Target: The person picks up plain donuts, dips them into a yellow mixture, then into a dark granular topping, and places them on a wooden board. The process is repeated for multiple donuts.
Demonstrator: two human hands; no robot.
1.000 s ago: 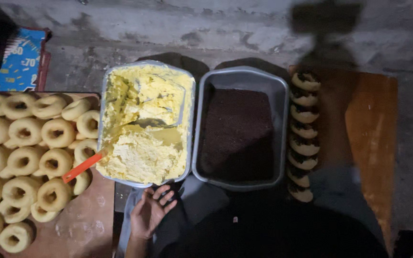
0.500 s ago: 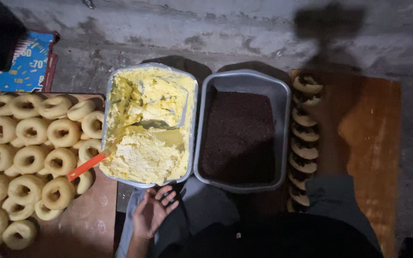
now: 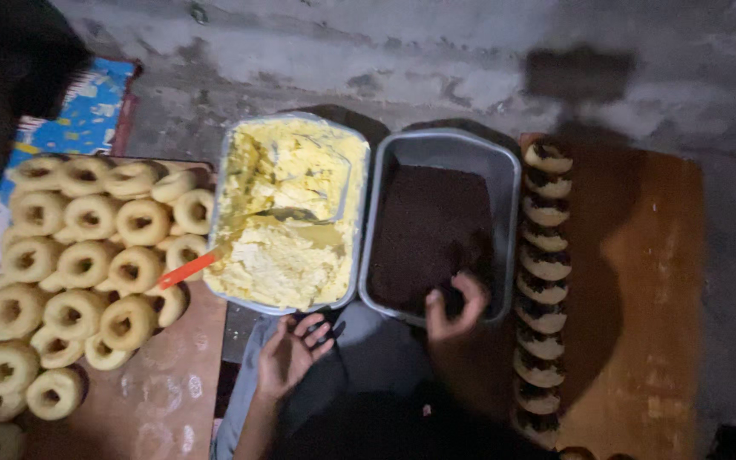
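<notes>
- The wooden bench (image 3: 641, 281) on the right carries a column of filled doughnuts (image 3: 543, 281), standing on edge with dark filling showing along their seams.
- The wooden board (image 3: 155, 400) on the left carries a heap of plain ring doughnuts (image 3: 87, 264), packed touching one another in rough rows.
- The cream tray (image 3: 291, 213), a rectangular metal tray, sits between the ring doughnuts and the second tray; it holds pale yellow cream, gouged and uneven.
- The sprinkle tray (image 3: 445, 226), a grey rectangular tray, stands just beside the cream tray on its right and holds dark brown sprinkles.
- A spatula (image 3: 187, 270) with an orange handle rests in the cream, its handle sticking out over the tray's left rim onto the ring doughnuts.
- The right hand (image 3: 457, 307) is at the near right corner of the sprinkle tray, fingers curled over the sprinkles; whether the grip holds anything, I cannot tell.
- The left hand (image 3: 287, 358) hovers just below the near rim of the cream tray, grip released, fingers spread, holding nothing.
</notes>
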